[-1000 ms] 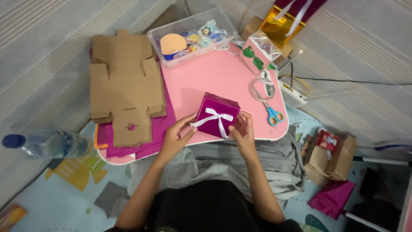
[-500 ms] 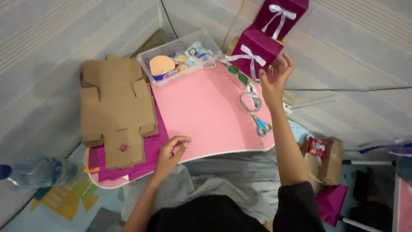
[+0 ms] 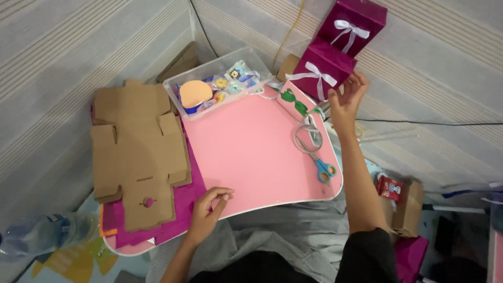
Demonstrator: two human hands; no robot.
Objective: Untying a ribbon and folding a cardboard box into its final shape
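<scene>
My right hand [image 3: 346, 102] reaches far out past the pink lap table [image 3: 251, 152] and holds the lower right corner of a magenta gift box with a white ribbon bow [image 3: 319, 71]. That box rests on the striped fabric, just in front of a second, matching magenta gift box [image 3: 357, 22]. Resting on the table's near edge, my left hand [image 3: 208, 210] is loosely curled with nothing in it. It lies beside the flat brown cardboard box cutouts [image 3: 137, 152] and the magenta paper sheets [image 3: 181, 212] under them.
A clear plastic tub of small craft items [image 3: 217, 84] stands at the table's back. Blue-handled scissors [image 3: 322, 169] and a tape roll [image 3: 306, 140] lie at its right. A water bottle [image 3: 39, 236] lies at the left, and a small cardboard box [image 3: 406, 207] at the right.
My right hand carried the ribboned box from the table's near edge up and away to the far right, beside the other box. My left hand let go and stayed by the near edge.
</scene>
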